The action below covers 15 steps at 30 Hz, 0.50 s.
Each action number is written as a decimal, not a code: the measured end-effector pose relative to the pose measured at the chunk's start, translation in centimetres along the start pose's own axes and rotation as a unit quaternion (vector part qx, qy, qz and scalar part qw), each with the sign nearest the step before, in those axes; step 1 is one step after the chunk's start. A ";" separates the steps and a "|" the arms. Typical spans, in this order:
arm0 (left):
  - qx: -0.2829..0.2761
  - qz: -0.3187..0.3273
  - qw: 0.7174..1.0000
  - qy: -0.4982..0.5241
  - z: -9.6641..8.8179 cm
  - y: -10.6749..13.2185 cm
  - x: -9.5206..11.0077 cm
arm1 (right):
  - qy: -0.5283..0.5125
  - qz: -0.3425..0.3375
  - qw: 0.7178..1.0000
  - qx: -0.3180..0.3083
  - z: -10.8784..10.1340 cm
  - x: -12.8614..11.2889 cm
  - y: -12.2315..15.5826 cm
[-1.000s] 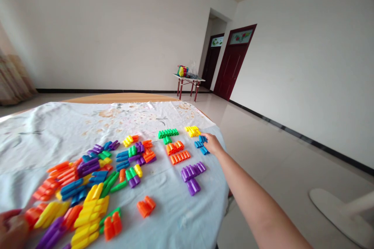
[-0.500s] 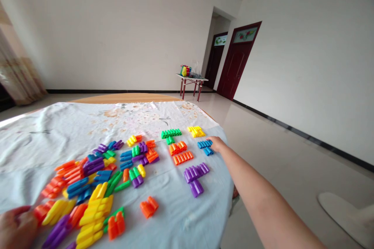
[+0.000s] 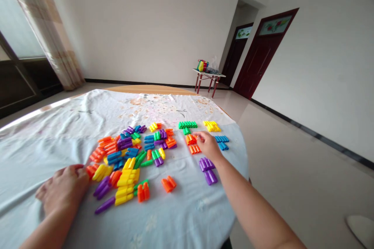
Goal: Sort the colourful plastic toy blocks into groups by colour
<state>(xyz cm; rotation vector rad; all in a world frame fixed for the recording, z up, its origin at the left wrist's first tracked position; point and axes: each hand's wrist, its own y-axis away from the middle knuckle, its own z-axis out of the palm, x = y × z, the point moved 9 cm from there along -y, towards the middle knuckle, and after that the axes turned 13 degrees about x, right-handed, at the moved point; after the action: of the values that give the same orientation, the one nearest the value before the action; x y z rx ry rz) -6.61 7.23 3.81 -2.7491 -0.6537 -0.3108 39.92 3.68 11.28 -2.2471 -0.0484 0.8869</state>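
We see the right arm (image 3: 248, 198) reaching far and right, its hand (image 3: 208, 146) bent at the orange pieces (image 3: 195, 149); whether its fingers grip, we cannot tell. The left hand (image 3: 63, 188) lies palm-down, fingers loosely spread, near left beside the pile (image 3: 127, 177).

Soft daylight enters at the left window (image 3: 22, 23), the floor (image 3: 280, 159) shines, and the outer edges look stretched.
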 end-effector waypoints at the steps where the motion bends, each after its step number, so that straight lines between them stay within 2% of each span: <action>1: -0.003 -0.002 1.000 0.003 -0.2 0.2 0.2 | -0.047 -0.002 0.998 -0.043 1.7 -2.1 1.2; 4: 0.002 0.002 1.000 0.008 -0.6 0.3 0.4 | -0.119 0.002 0.975 -0.188 5.9 -6.6 5.3; 7: 0.003 0.005 1.000 0.011 -0.7 0.4 0.2 | -0.110 -0.006 0.956 -0.272 7.9 -8.2 8.1; 12: 0.000 0.001 1.000 0.015 -0.7 0.5 0.2 | -0.036 -0.034 0.948 -0.316 9.0 -8.0 9.7; 15: -0.001 0.002 1.000 0.017 -0.6 0.5 0.3 | -0.029 -0.042 0.951 -0.304 9.3 -8.5 9.4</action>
<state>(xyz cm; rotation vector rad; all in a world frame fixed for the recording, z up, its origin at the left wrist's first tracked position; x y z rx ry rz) -6.21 6.70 4.33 -2.7394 -0.6401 -0.3578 25.83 -0.11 5.54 -2.7528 -0.5038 0.9873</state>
